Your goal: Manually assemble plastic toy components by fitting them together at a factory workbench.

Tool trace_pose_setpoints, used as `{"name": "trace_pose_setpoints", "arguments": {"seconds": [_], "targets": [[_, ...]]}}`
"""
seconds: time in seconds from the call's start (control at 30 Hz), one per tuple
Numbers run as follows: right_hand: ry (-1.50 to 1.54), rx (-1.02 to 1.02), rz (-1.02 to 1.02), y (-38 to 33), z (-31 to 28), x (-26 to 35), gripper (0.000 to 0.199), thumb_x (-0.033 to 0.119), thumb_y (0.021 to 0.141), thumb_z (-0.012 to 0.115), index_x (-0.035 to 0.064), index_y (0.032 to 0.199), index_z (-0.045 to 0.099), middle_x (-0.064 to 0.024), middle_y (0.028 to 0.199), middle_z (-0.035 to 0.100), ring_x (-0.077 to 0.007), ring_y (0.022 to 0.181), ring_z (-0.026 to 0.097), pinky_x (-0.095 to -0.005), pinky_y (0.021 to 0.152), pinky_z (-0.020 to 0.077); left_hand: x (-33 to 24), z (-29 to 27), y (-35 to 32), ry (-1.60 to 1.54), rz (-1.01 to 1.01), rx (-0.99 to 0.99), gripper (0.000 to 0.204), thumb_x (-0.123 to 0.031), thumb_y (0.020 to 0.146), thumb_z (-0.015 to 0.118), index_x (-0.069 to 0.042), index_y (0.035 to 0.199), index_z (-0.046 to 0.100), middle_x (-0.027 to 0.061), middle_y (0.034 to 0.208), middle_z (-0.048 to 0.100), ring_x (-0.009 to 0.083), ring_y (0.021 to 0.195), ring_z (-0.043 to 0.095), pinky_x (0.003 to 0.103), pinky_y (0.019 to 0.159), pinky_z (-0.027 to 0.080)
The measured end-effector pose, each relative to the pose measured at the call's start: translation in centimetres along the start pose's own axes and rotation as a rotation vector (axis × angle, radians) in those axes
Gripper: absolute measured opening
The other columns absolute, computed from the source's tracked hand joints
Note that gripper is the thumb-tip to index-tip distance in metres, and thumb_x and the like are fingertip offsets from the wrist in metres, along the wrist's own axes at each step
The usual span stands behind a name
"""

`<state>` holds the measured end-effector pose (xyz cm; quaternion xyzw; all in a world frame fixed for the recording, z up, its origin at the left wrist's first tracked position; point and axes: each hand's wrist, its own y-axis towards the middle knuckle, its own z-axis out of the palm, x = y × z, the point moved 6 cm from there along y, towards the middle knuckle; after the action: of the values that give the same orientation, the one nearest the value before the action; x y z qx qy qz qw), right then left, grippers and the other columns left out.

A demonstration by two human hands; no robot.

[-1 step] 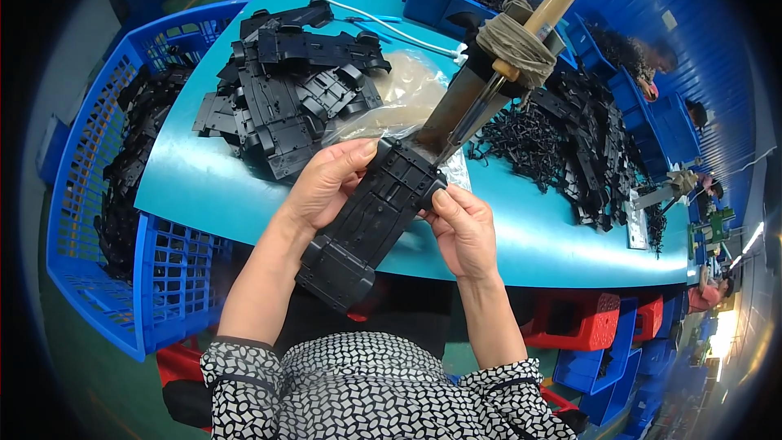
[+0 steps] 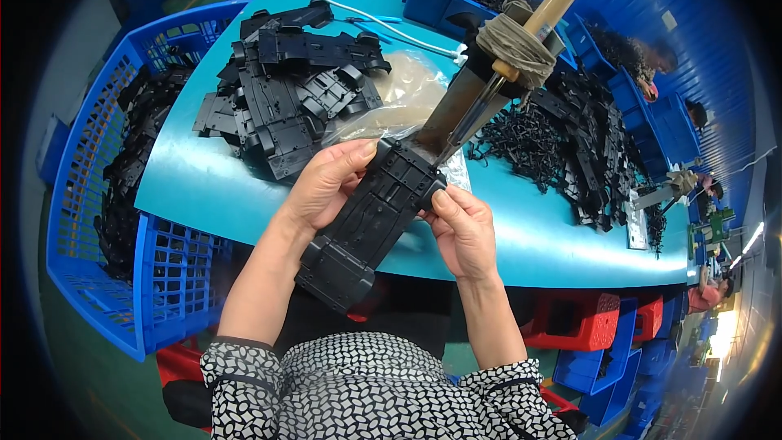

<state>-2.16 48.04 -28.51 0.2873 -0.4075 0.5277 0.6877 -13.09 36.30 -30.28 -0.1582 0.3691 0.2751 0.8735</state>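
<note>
At the far left, a blue crate (image 2: 94, 285) with latticed walls contained black parts (image 2: 130, 179). Beside it, on a teal table (image 2: 175, 167), lay a pile of black moulded plates (image 2: 277, 106). The left hand (image 2: 330, 183) gripped one edge of a single black plate (image 2: 379, 204), which was held tilted above the table's near edge, its far end higher in the view. A clear plastic bag (image 2: 403, 85) lay behind this plate. The right hand (image 2: 464, 232) pinched the opposite edge, thumb uppermost. A slender metal rod (image 2: 472, 122) pointed down at the plate's far end; contact could not be determined. Further right were a heap of thin black pieces (image 2: 525, 143) and, below the table, a red stool (image 2: 582, 318).
</note>
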Motion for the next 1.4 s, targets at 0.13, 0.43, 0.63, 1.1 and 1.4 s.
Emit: {"name": "trace_pose_setpoints", "arguments": {"seconds": [0.13, 0.43, 0.63, 1.1, 1.4], "targets": [[0.002, -0.002, 0.000, -0.01, 0.15, 0.05, 0.022, 0.009, 0.086, 0.058, -0.0068, 0.101, 0.060, -0.0083, 0.092, 0.063, -0.0112, 0.079, 0.057, -0.0246, 0.073, 0.0454, -0.23, 0.17, -0.20, 0.000, -0.007, 0.005, 0.033, -0.025, 0.087, 0.057, 0.000, 0.108, 0.056, 0.0045, 0.089, 0.064, 0.0057, 0.072, 0.060, 0.017, 0.060, 0.049], [0.058, -0.029, 0.006, -0.10, -0.07, -0.29, 0.021, 0.009, 0.086, 0.058, -0.0047, 0.102, 0.060, -0.0081, 0.095, 0.063, -0.0119, 0.082, 0.056, -0.0271, 0.075, 0.0455, -0.23, 0.28, -0.10, -0.007, -0.026, 0.045, 0.031, -0.024, 0.087, 0.058, 0.000, 0.106, 0.055, 0.0043, 0.089, 0.062, 0.0061, 0.073, 0.059, 0.018, 0.064, 0.049], [0.060, -0.016, 0.003, -0.04, -0.17, -0.42, 0.022, 0.010, 0.087, 0.057, -0.0042, 0.103, 0.060, -0.0082, 0.096, 0.063, -0.0124, 0.083, 0.056, -0.0272, 0.076, 0.0453, -0.35, 0.56, -0.17, 0.005, -0.031, 0.028, 0.032, -0.025, 0.087, 0.058, 0.000, 0.106, 0.055, 0.0050, 0.090, 0.062, 0.0061, 0.073, 0.059, 0.018, 0.064, 0.049], [0.067, -0.022, 0.011, -0.08, -0.07, -0.29, 0.022, 0.010, 0.087, 0.057, -0.0047, 0.103, 0.060, -0.0075, 0.095, 0.063, -0.0113, 0.082, 0.056, -0.0258, 0.075, 0.0454, -0.30, 0.48, -0.11, -0.018, -0.007, 0.006, 0.028, -0.022, 0.087, 0.057, 0.000, 0.105, 0.057, 0.0044, 0.088, 0.063, 0.0063, 0.071, 0.060, 0.018, 0.061, 0.049], [0.059, -0.017, 0.007, 0.05, -0.11, -0.11, 0.021, 0.009, 0.087, 0.057, -0.0054, 0.102, 0.060, -0.0074, 0.094, 0.063, -0.0110, 0.080, 0.055, -0.0254, 0.074, 0.0455, -0.28, 0.54, 0.00, -0.019, -0.015, -0.012, 0.028, -0.022, 0.087, 0.058, 0.000, 0.104, 0.057, 0.0039, 0.088, 0.063, 0.0055, 0.071, 0.059, 0.018, 0.062, 0.049]]}}
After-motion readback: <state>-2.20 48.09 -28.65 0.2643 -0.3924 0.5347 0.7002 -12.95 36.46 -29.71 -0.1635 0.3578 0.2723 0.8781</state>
